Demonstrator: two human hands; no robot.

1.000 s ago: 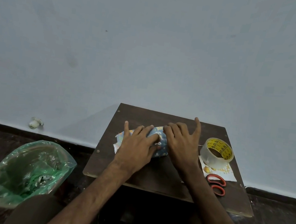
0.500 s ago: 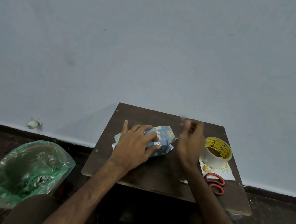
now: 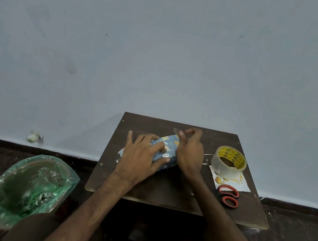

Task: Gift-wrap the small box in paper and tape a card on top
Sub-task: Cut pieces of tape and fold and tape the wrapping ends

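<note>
Now that the right hand (image 3: 189, 152), flat on the box (image 3: 168, 144) a second ago, pinches a tape strip (image 3: 177, 131), the left hand (image 3: 141, 156) alone, fingers flat, pins the box on the worktop (image 3: 165, 192) left of the roll (image 3: 228, 163), so sealing seems next.

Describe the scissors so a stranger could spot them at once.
Start at the dark table against the wall and go to its right side. Just nearer the person than the tape roll lie the scissors, by a white card; only they have red loop handles.
</note>
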